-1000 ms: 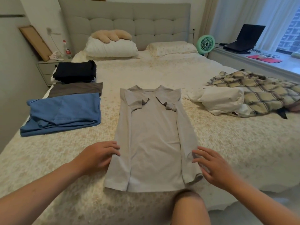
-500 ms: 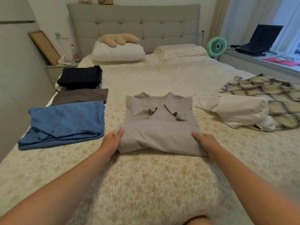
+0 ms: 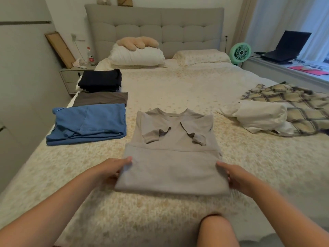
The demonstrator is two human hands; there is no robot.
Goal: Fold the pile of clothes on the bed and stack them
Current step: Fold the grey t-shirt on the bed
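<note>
mid-fold: left hand point(image 3: 114, 171) and right hand point(image 3: 235, 177) pinch grey shirt point(image 3: 171, 157) at its near fold; next, fold away toward collar.

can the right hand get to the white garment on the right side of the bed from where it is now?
Probably yes. The right hand grips the grey shirt at its right edge, so it must let go first. Between it and the white garment lies only bare bedspread, with nothing in the way.

A green fan point(image 3: 240, 52) stands beside the headboard point(image 3: 154, 27); a laptop point(image 3: 286, 47) sits near it.
</note>
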